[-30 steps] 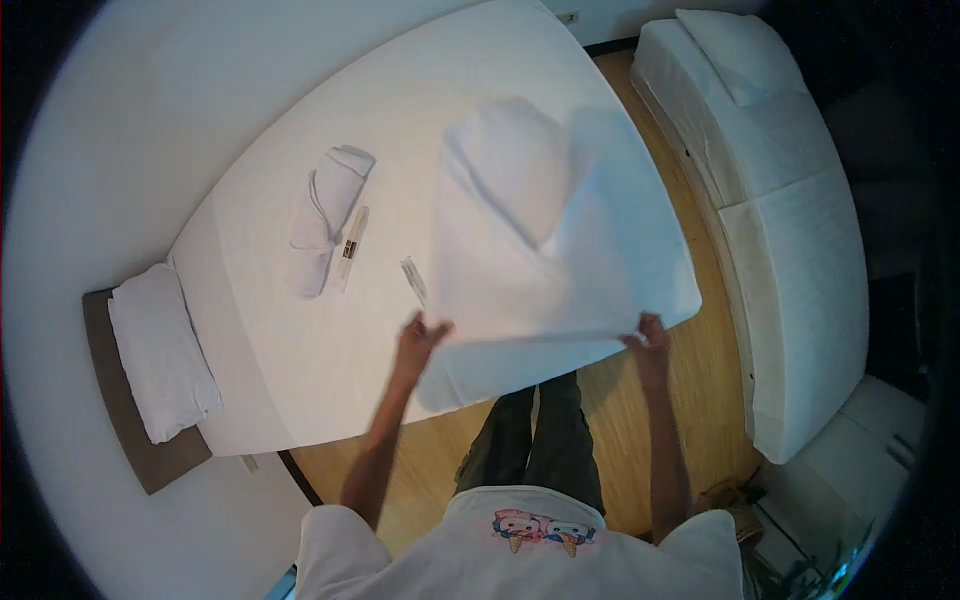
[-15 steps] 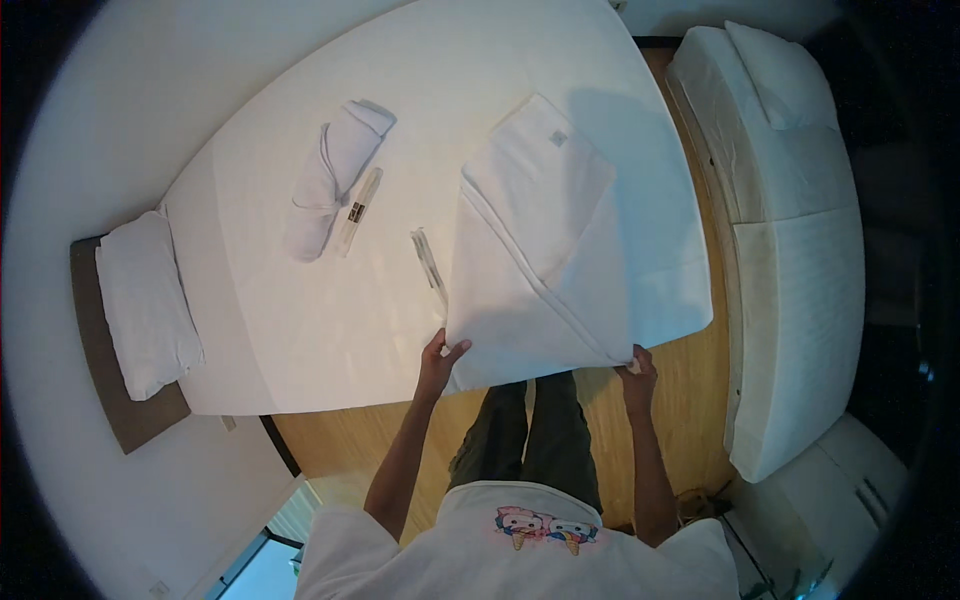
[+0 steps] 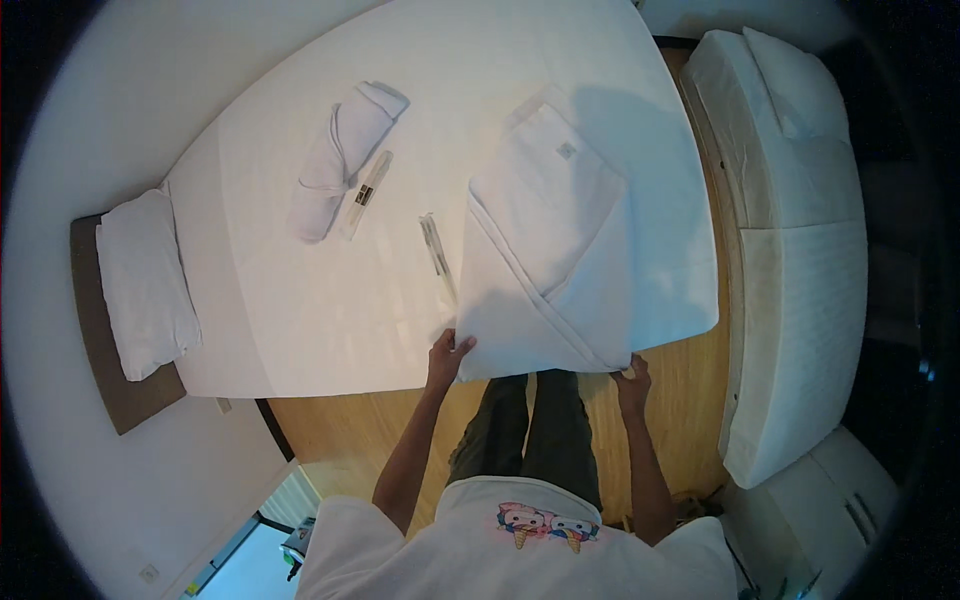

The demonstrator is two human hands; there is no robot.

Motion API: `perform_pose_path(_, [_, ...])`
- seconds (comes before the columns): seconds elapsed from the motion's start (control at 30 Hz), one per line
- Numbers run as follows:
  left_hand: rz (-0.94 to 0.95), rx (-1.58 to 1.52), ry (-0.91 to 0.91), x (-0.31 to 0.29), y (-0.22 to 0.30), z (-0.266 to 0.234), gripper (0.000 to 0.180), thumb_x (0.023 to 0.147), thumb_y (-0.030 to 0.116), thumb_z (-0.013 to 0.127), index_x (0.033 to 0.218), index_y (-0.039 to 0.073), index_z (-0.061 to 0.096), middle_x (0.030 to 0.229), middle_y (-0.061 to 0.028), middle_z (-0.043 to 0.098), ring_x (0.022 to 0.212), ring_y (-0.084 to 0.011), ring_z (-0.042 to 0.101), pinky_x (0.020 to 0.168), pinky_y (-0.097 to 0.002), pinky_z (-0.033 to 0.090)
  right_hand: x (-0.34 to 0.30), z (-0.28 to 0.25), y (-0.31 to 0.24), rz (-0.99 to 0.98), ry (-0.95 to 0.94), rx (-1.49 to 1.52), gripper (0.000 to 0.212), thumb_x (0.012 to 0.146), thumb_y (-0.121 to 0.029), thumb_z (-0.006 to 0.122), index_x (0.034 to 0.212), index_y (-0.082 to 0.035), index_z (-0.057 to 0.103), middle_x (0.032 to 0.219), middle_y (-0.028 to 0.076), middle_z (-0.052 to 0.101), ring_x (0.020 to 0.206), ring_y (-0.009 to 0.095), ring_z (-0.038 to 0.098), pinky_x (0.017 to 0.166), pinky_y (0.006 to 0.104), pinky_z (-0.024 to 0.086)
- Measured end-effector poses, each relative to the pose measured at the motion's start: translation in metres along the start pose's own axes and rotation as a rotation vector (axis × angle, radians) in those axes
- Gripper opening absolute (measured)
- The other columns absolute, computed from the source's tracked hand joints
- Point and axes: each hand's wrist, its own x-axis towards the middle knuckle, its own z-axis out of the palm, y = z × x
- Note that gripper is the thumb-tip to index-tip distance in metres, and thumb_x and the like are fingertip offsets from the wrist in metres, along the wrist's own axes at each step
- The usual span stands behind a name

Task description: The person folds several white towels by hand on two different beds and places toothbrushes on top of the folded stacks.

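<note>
A white towel (image 3: 545,230) lies on the white bed in front of me, folded into a pointed shape. Its peak aims away from me, two slanting folds cross on its front, and a small tag shows near the top. My left hand (image 3: 450,357) pinches the near left corner, thumb on top. At the near right corner, by the mattress edge, my right hand (image 3: 631,387) is closed on the towel. Beside the towel's left side rests a slim clear packet (image 3: 437,252). Farther left are a rolled white towel (image 3: 345,160) and another slim packet with a dark label (image 3: 367,195).
The bed (image 3: 320,320) reaches from a white pillow (image 3: 150,295) on the left to its rounded corner at right. A second bed (image 3: 800,340) stands beyond a strip of wooden floor (image 3: 685,400). My legs are against the near side of the bed.
The folded towel has slid a little toward me across the bed, both hands still on its near corners. The view has shifted slightly.
</note>
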Motion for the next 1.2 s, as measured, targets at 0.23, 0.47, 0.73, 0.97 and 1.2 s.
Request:
perform_pose_path(0.23, [0.168, 0.144, 0.164, -0.013, 0.006, 0.006, 0.038, 0.072, 0.024, 0.065, 0.102, 0.004, 0.052, 0.090, -0.0100, 0.055, 0.086, -0.0191, 0.050, 0.076, -0.0330, 0.039, -0.005, -0.001, 0.011, 0.092, -0.002, 0.143, 0.043, 0.064, -0.001, 0.069, 0.103, -0.001, 0.051, 0.102, 0.008, 0.051, 0.098, 0.021, 0.046, 0.088, 0.0338, 0.035])
perform_pose_path(0.47, [0.865, 0.969, -0.123, -0.028, 0.039, 0.038, 0.074, 0.064, 0.011, 0.063, 0.129, 0.017, 0.030, 0.127, -0.0107, 0.034, 0.117, -0.0299, 0.032, 0.094, -0.0452, 0.029, -0.022, 0.008, -0.061, -0.482, 0.180, -0.572, 0.057, 0.068, 0.001, 0.057, 0.121, -0.009, 0.040, 0.126, 0.015, 0.034, 0.115, 0.030, 0.033, 0.094, 0.0487, 0.025])
perform_pose_path(0.73, [0.810, 0.963, -0.263, 0.012, 0.044, 0.041, 0.077, 0.060, 0.013, 0.069, 0.127, 0.017, 0.033, 0.129, -0.0078, 0.035, 0.115, -0.0278, 0.037, 0.095, -0.0414, 0.031, 0.015, 0.054, -0.055, -0.811, -0.267, -0.816, 0.060, 0.067, 0.005, 0.049, 0.122, -0.017, 0.040, 0.132, 0.007, 0.031, 0.119, 0.030, 0.032, 0.095, 0.0509, 0.024])
perform_pose_path(0.97, [0.326, 0.392, -0.615, 0.080, 0.107, -0.005, 0.044, 0.067, 0.017, 0.066, 0.108, 0.012, 0.053, 0.113, -0.0066, 0.051, 0.105, -0.0229, 0.046, 0.091, -0.0380, 0.035, 0.139, 0.034, -0.106, -0.053, -0.959, -0.366, 0.056, 0.050, -0.001, 0.056, 0.106, -0.007, 0.054, 0.091, 0.010, 0.059, 0.085, 0.026, 0.055, 0.079, 0.0310, 0.043])
perform_pose_path(1.2, [1.143, 1.062, 0.122, 0.026, 0.072, 0.060, 0.055, 0.073, 0.022, 0.059, 0.124, 0.023, 0.039, 0.125, -0.0035, 0.041, 0.115, -0.0250, 0.038, 0.094, -0.0471, 0.027, 0.202, 0.043, -0.144, 0.537, -1.241, -0.354, 0.061, 0.043, -0.004, 0.059, 0.104, -0.002, 0.055, 0.086, 0.011, 0.058, 0.079, 0.024, 0.056, 0.074, 0.0311, 0.044])
